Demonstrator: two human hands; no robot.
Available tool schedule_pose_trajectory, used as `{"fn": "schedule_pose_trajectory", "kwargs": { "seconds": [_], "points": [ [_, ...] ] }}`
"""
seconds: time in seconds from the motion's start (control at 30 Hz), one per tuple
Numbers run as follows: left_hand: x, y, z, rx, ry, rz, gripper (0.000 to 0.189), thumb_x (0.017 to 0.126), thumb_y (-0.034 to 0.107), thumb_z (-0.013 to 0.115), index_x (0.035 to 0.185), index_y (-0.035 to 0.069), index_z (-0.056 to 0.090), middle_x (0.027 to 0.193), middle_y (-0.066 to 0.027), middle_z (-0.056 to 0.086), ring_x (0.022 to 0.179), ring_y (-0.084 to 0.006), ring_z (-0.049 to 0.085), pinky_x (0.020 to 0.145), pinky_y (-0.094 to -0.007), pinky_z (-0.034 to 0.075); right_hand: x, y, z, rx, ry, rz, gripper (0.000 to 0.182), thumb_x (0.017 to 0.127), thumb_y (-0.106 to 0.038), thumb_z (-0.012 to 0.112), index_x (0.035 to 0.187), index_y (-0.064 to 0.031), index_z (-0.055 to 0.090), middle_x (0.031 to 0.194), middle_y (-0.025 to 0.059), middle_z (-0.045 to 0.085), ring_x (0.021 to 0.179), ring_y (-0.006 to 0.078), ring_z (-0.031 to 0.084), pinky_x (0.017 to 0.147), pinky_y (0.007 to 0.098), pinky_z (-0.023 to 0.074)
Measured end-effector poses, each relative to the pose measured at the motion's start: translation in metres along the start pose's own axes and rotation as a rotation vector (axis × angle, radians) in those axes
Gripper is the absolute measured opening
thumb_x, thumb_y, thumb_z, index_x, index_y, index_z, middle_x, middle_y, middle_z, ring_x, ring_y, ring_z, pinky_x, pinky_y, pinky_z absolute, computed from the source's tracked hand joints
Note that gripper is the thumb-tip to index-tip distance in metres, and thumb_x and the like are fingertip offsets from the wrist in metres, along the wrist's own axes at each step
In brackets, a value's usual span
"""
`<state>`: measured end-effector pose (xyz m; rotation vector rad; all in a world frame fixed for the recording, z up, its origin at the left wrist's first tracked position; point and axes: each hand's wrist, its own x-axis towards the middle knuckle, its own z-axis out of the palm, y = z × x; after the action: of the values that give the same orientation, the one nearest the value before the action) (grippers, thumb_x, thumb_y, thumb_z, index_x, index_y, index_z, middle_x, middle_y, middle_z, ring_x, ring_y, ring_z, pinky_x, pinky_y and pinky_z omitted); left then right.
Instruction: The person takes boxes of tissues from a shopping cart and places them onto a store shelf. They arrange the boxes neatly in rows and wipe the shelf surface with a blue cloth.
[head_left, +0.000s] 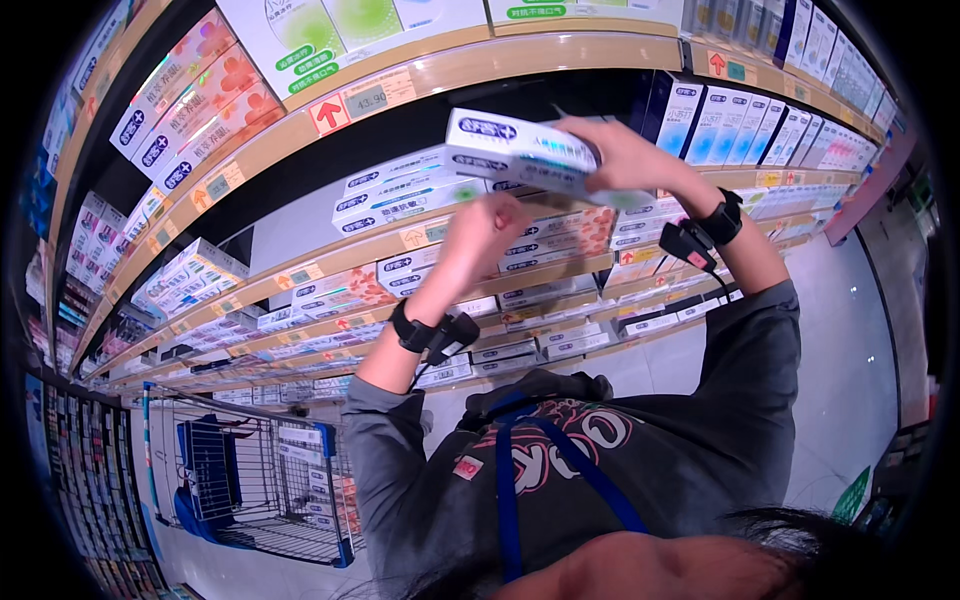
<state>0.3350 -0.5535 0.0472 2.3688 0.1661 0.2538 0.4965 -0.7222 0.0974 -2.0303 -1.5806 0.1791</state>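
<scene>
My right hand (626, 154) grips a pair of white toothpaste boxes (517, 154) by their right end, held together above the shelf in front of me. Their printed ends face left, with blue logos on them. Just below and left of them is my left hand (491, 232), its fingers curled in and nothing seen in them; it is slightly blurred. Behind that hand runs a shelf edge with price tags (427, 234). Stacked white toothpaste boxes (397, 195) lie on that shelf, left of the held pair. Both wrists wear black straps with small devices.
Upright blue-and-white boxes (709, 124) stand on the shelf to the right. Floral toothpaste boxes (202, 105) are stacked at upper left. A wire shopping cart (255, 480) with several boxes in it stands at lower left. Pale floor tiles (832, 360) stretch along the right.
</scene>
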Motion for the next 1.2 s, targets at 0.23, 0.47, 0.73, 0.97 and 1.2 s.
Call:
{"fn": "schedule_pose_trajectory", "kwargs": {
  "seconds": [0.23,0.47,0.73,0.97,1.2],
  "points": [
    [0.06,-0.027,-0.028,0.302,0.555,0.442,0.015,0.077,0.012,0.061,0.089,0.003,0.059,0.087,-0.0125,0.058,0.085,-0.0316,0.057,0.073,-0.0386,0.046,0.065,0.045,-0.018,-0.28,0.16,0.004,0.057,0.06,-0.006,0.055,0.117,-0.0067,0.053,0.107,0.021,0.058,0.098,0.0341,0.057,0.084,0.0378,0.0451],
    [0.098,-0.07,-0.026,0.443,0.586,0.333,0.024,0.087,0.022,0.05,0.101,0.005,0.058,0.099,-0.0127,0.059,0.096,-0.031,0.055,0.083,-0.041,0.042,0.098,0.104,0.005,-0.431,0.17,0.174,0.055,0.065,-0.005,0.049,0.12,-0.0073,0.051,0.109,0.0216,0.057,0.097,0.0353,0.056,0.083,0.0397,0.0458],
    [0.095,-0.096,-0.019,0.572,0.375,0.136,0.039,0.091,0.039,0.037,0.106,0.01,0.06,0.106,-0.0115,0.055,0.105,-0.0287,0.05,0.094,-0.0475,0.033,0.098,0.12,0.007,-0.242,0.004,0.439,0.066,0.06,-0.003,0.051,0.125,-0.011,0.05,0.089,0.0214,0.063,0.077,0.032,0.062,0.068,0.0349,0.0488],
    [0.097,-0.09,-0.014,0.695,0.418,0.097,0.044,0.09,0.043,0.038,0.103,0.007,0.06,0.105,-0.0119,0.053,0.103,-0.0291,0.049,0.095,-0.0526,0.03,0.089,0.133,0.01,-0.256,-0.077,0.249,0.053,0.069,-0.006,0.05,0.122,-0.0086,0.053,0.099,0.0186,0.063,0.095,0.0295,0.06,0.085,0.0347,0.0445],
    [0.104,-0.101,-0.016,0.723,0.394,0.084,0.049,0.089,0.045,0.037,0.108,0.004,0.057,0.112,-0.0141,0.055,0.109,-0.0304,0.048,0.096,-0.0469,0.032,0.079,0.112,0.02,-0.158,-0.154,0.171,0.043,0.087,-0.031,0.052,0.125,-0.0099,0.05,0.124,0.0158,0.051,0.113,0.0313,0.049,0.098,0.0346,0.0366]
  ]
}}
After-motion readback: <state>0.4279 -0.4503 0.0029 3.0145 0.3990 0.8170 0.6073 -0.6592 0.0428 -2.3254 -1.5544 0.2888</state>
